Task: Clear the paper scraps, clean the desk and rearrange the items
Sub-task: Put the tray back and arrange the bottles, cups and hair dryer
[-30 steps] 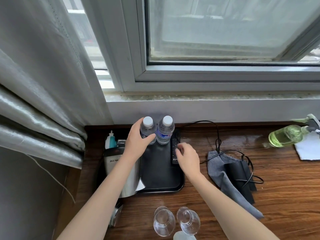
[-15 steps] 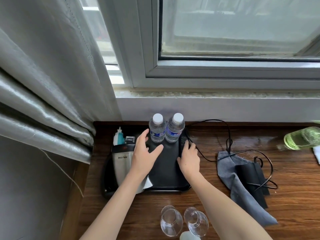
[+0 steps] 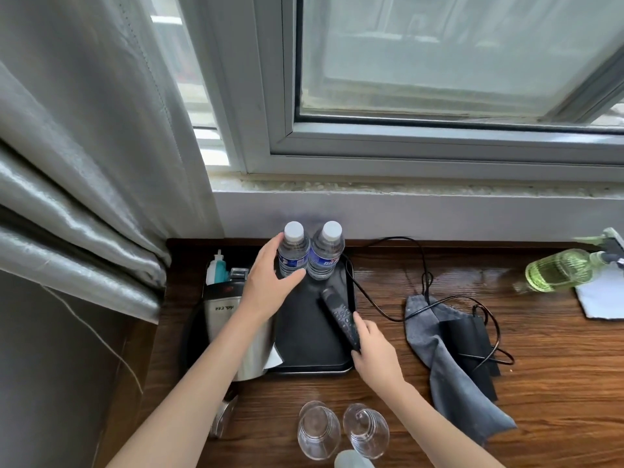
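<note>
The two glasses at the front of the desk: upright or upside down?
Cannot tell for sure. Both glasses stand on the desk, seen from above; clear glass hides which end is up.

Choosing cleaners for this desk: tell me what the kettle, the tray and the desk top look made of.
Kettle: brushed stainless steel by its dull sheen, with a dark, probably plastic lid.
Tray: matte black, likely plastic or coated; it cannot be told which.
Desk top: dark wood grain under a glossy finish, solid wood or laminate.

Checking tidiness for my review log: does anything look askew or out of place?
Yes. The black remote control lies diagonally on the black tray, held by the right hand; a green spray bottle lies tipped over.
</note>
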A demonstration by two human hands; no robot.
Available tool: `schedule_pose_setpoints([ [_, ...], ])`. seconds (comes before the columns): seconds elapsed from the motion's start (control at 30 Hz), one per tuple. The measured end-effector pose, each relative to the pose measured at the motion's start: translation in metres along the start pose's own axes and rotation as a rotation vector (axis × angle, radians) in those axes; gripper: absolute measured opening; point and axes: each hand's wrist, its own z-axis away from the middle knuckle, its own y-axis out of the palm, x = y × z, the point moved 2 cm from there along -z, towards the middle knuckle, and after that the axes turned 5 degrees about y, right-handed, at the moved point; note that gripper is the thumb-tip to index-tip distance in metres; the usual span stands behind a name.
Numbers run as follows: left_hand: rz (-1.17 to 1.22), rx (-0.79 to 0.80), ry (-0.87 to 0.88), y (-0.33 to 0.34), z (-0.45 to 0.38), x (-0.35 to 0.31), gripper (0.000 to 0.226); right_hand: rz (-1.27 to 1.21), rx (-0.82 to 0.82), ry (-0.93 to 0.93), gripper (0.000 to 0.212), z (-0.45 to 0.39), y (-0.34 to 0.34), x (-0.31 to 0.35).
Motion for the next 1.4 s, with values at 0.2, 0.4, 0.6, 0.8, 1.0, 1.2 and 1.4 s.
schedule_pose_setpoints([
  [0.2, -0.102, 0.026, 0.055, -0.007, -0.021, -0.002, 0.071, 0.169, 0.102, -0.288, 0.080, 0.003, 0.006, 0.016],
  [0.4, -0.136, 0.035, 0.054, -0.010, -0.030, 0.000, 0.065, 0.264, 0.091, -0.354, 0.078, -0.011, 0.019, 0.029],
  [0.6, -0.155, 0.046, 0.045, -0.012, -0.036, 0.003, 0.065, -0.096, -0.130, -0.298, 0.054, -0.020, -0.004, 0.032],
  [0.8, -0.121, 0.074, 0.039, -0.015, -0.042, 0.003, 0.068, -0.703, -0.323, -0.234, 0.063, -0.058, -0.109, 0.071],
  [1.0, -0.113, 0.120, 0.024, -0.018, -0.049, 0.003, 0.063, -0.630, -0.019, -0.308, 0.049, -0.089, -0.152, 0.095],
  [1.2, -0.460, 0.031, 0.064, -0.016, -0.048, -0.014, 0.046, -0.651, -0.154, -0.245, 0.033, -0.087, -0.144, 0.093],
  [1.4, -0.303, 0.223, 0.039, -0.021, -0.049, -0.009, 0.064, -0.693, -0.117, -0.238, 0.044, -0.083, -0.140, 0.084],
])
